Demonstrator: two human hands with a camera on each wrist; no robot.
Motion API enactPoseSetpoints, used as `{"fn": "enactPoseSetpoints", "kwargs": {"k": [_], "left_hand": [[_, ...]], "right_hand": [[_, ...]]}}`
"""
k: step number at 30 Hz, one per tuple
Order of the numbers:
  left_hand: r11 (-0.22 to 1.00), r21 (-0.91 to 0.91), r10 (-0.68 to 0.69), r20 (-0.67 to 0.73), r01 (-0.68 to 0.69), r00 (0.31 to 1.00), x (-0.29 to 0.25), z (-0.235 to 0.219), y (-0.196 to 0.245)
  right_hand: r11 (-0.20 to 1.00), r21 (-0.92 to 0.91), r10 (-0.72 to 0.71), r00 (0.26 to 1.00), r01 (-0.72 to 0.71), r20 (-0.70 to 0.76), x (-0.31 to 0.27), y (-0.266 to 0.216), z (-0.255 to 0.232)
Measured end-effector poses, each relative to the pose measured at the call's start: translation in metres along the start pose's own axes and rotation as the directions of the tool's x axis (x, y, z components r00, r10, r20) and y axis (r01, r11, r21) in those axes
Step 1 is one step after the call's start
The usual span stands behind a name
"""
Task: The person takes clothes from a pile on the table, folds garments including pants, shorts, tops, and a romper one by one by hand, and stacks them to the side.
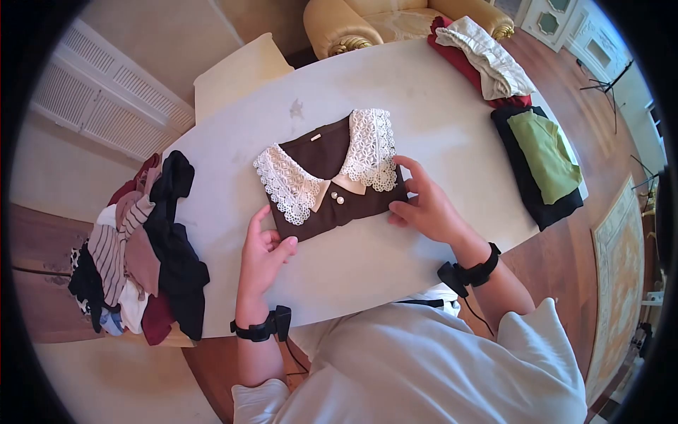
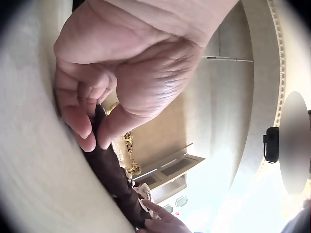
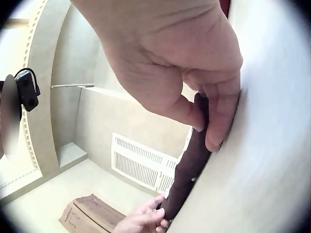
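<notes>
A folded brown blouse (image 1: 357,210) lies on the white table, its neckline facing away from me. It has a wide white lace collar (image 1: 367,152), a pale bow-like trim and two pearl-like buttons below. My left hand (image 1: 260,256) pinches the near left corner; in the left wrist view dark cloth (image 2: 108,167) runs out from between thumb and fingertips. At the right edge, my right hand (image 1: 432,210) pinches the fabric, thumb on the near side. The right wrist view shows its thumb and fingers (image 3: 219,127) on either side of the brown layers.
A loose heap of mixed clothes (image 1: 134,247) sits at the table's left end. Folded at the right end are a green garment (image 1: 544,159) on black cloth and a cream garment (image 1: 487,56) on red cloth. Beyond the table (image 1: 452,272) stand a chair (image 1: 240,74) and a gold armchair (image 1: 346,25).
</notes>
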State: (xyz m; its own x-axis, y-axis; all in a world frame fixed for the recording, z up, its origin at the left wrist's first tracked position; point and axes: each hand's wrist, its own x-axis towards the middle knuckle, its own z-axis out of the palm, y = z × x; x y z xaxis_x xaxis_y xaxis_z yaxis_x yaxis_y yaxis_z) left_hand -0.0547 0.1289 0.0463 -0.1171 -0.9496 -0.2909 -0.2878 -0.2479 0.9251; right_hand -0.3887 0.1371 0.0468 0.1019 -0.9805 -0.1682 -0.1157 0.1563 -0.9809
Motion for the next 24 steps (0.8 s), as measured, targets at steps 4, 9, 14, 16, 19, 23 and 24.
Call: {"fn": "enactPoseSetpoints", "kwargs": {"k": [4, 9, 14, 16, 19, 23, 24], "left_hand": [[0.996, -0.071, 0.047, 0.011, -0.046, 0.999, 0.003, -0.005, -0.006], [0.998, -0.02, 0.056, 0.024, -0.055, 0.998, 0.005, -0.012, -0.009], [0.999, 0.022, 0.036, -0.007, -0.036, 0.999, 0.003, -0.008, -0.001], [0.999, 0.042, 0.023, -0.022, -0.023, 0.999, 0.003, -0.007, -0.002], [0.995, 0.068, 0.082, -0.054, -0.078, 0.995, 0.002, -0.006, -0.005], [0.99, 0.123, 0.085, -0.074, -0.075, 0.994, 0.002, -0.007, -0.006], [0.989, 0.121, 0.1, -0.088, -0.089, 0.991, 0.002, -0.007, -0.009]], "right_hand": [[0.994, -0.105, -0.006, 1.0, 0.004, -0.019, 0.004, 0.0, -0.01], [0.995, -0.096, 0.001, 1.0, -0.003, -0.021, 0.006, 0.0, -0.017], [0.988, -0.15, 0.034, 0.999, -0.04, -0.041, 0.007, -0.003, -0.016], [0.981, -0.195, 0.005, 0.999, -0.013, -0.042, 0.009, 0.002, -0.016], [0.972, -0.234, -0.034, 0.998, 0.02, -0.054, 0.009, 0.006, -0.016], [0.966, -0.259, -0.036, 0.996, 0.013, -0.084, 0.007, 0.001, -0.015], [0.964, -0.265, -0.037, 0.996, 0.016, -0.077, 0.007, 0.0, -0.015]]}}
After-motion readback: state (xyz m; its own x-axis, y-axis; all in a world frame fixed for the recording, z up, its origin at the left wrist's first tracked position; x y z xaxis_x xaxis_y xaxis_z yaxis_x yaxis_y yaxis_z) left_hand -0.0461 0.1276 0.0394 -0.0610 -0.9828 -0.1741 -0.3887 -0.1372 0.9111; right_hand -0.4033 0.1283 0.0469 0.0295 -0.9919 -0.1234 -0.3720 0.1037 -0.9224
